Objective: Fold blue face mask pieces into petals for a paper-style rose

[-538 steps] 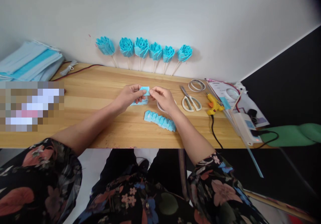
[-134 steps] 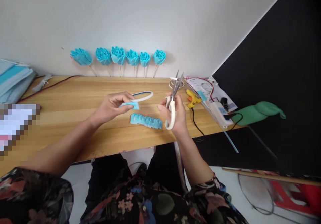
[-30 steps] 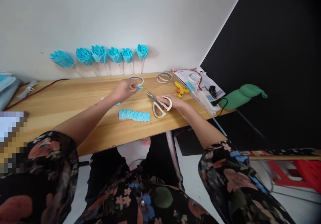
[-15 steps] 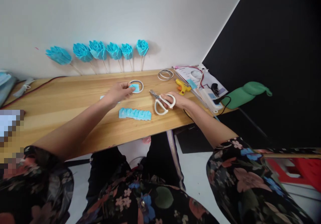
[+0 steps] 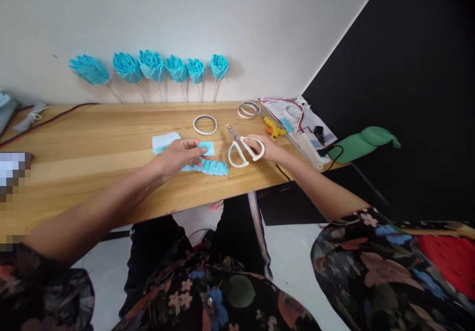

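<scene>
Between thumb and fingers, my left hand (image 5: 182, 154) pinches a small light-blue paper piece (image 5: 208, 148). Under and just beyond that hand lies a row of overlapping blue folded pieces (image 5: 215, 167), partly hidden by my fingers. A stack of pale blue strips (image 5: 165, 140) rests behind my left wrist. My right hand (image 5: 264, 146) holds white-handled scissors (image 5: 237, 155) at one handle loop, their blades pointing away toward the wall. The blades look nearly together. A roll of tape (image 5: 205, 124) lies flat on the table beyond both hands.
Several blue paper flowers (image 5: 151, 66) on sticks lean against the wall. Right of my hands are more tape rolls (image 5: 249, 109), a yellow glue gun (image 5: 273, 128), a power strip (image 5: 314, 148) with cords and a green pouch-like object (image 5: 356, 147). The wooden table (image 5: 92, 172) ends near my lap.
My left hand has drawn the blue piece back from the tape roll, toward me and above the folded row. The scissors stay in my right hand, turned slightly.
</scene>
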`<state>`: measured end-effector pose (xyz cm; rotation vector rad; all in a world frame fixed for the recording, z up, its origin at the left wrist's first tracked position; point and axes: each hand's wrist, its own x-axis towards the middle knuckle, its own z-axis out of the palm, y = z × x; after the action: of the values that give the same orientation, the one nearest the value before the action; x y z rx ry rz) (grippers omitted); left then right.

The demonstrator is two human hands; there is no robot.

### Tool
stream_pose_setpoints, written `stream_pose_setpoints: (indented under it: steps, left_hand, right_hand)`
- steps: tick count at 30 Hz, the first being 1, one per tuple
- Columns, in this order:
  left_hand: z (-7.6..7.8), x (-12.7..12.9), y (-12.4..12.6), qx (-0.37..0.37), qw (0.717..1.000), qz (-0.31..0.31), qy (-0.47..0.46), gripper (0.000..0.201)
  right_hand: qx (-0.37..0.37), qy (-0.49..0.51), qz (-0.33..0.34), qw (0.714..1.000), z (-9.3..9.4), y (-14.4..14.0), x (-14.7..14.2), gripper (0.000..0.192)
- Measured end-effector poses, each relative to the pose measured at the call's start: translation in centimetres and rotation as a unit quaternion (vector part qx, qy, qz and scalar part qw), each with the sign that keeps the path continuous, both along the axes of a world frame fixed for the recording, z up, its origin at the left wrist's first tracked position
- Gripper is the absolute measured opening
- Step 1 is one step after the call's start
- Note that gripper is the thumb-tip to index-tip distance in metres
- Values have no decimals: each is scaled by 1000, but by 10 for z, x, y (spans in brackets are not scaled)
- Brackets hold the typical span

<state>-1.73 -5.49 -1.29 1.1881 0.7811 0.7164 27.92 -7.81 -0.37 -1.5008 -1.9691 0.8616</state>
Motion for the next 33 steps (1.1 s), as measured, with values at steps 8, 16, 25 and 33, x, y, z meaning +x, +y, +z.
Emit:
stream_pose_setpoints:
  steps: [8,16,25,33]
  left_hand:
    - [17,47,-17,-131,990,-48,-19,8]
    - [17,55,-20,-111,992,46,-41,22]
    - [22,61,-19,-20,998,45,45,15]
    - [4,55,-2,-50,996,22,68,16]
  right_hand:
    - [17,37,39,998,23,-7,-21,58]
    - [-125,213,5,969,20,-20,-7,36]
    - [-165,337,-74,924,29,-19,-3,47]
    - [-138,182,-143,963,29,-22,-14,16]
